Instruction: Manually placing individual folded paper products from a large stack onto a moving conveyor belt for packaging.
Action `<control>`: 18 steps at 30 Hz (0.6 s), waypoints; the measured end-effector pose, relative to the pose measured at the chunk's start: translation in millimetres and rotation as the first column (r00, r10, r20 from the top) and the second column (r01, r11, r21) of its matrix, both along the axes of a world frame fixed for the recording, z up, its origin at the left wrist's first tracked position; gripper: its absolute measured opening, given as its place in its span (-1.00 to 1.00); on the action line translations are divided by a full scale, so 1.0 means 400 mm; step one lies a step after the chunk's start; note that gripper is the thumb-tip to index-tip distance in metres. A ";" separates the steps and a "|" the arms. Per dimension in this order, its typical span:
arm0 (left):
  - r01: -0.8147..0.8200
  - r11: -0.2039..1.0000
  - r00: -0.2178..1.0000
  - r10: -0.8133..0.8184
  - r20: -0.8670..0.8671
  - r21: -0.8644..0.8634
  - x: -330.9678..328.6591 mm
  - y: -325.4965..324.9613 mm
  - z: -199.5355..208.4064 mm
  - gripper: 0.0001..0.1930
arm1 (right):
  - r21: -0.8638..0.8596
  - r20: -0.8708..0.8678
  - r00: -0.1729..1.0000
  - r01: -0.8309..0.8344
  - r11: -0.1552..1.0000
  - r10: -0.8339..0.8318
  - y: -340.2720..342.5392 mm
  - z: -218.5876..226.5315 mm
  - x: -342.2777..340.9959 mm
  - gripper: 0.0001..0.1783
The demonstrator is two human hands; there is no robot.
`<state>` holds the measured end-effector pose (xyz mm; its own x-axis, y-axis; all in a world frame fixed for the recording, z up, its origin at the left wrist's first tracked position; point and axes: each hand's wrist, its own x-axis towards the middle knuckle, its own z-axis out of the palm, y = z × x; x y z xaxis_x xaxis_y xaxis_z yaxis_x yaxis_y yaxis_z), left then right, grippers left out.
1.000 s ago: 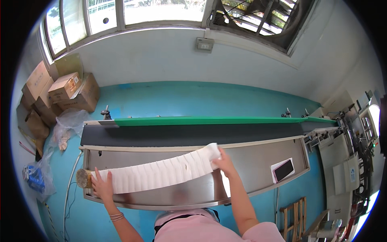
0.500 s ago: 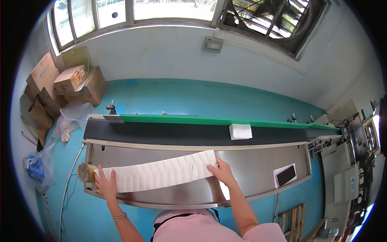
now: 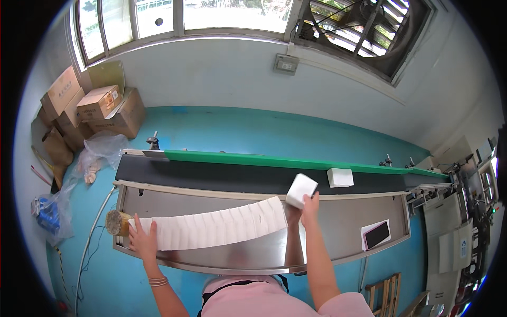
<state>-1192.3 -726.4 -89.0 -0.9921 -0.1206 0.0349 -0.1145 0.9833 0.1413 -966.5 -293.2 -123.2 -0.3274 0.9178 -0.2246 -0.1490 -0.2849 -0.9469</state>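
A long row of white folded paper packs (image 3: 211, 227) stands side by side on the metal worktable (image 3: 264, 260). My left hand (image 3: 142, 238) lies against the row's left end with fingers spread, next to a yellowish-brown cylinder (image 3: 117, 223) with a rough grey end. Past the row's right end, my right hand (image 3: 311, 210) grips a single white paper pack (image 3: 302, 190), held tilted at the near edge of the dark conveyor belt (image 3: 232, 177). Farther right on the belt sits another white paper pack (image 3: 340, 178), close to the green guide rail (image 3: 253, 159).
A phone (image 3: 376, 235) lies on a white sheet at the table's right. Cardboard boxes (image 3: 100, 103) and a plastic bag (image 3: 103, 148) are at the far left. Machinery (image 3: 457, 238) stands on the right, and a wooden stool (image 3: 384, 290) is at the lower right.
My right hand has left the row's right end and moved up and right, now with one paper pack in it. The pack on the belt has shifted right. My left hand stays at the row.
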 end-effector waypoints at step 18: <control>0.021 0.998 0.999 -0.019 -0.029 0.055 0.042 -0.023 0.005 -0.26 | 0.193 0.642 0.577 -0.759 0.622 0.505 -0.180 0.105 0.003 -0.43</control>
<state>-1175.5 -735.6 -87.0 -0.9930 -0.1030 0.0570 -0.0898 0.9760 0.1985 -965.3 -365.3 -81.2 -0.8181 0.5395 -0.1992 0.4153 0.3146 -0.8536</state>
